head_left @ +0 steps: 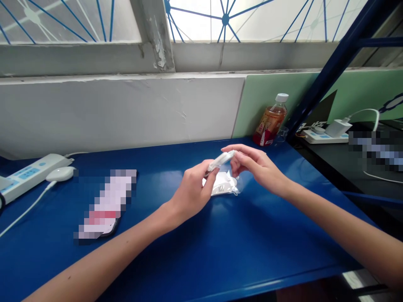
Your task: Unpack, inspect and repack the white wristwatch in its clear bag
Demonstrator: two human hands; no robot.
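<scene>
Above the middle of the blue desk, my left hand (195, 188) pinches one end of a slim white object (222, 160), perhaps a folded packet; its kind does not show clearly. The fingertips of my right hand (253, 164) close on its other end, thumb against the near side. Beneath both hands, a clear plastic bag (224, 184) with white contents lies on the desk (233, 235), partly hidden by my left hand.
To the left lie a blurred-out phone (108, 205), a white power strip (28, 176) and a round white charger (60, 173) with its cable. A drink bottle (271, 121) stands at the back right beside a blue metal bar (327, 67). Another power strip (324, 136) sits beyond it.
</scene>
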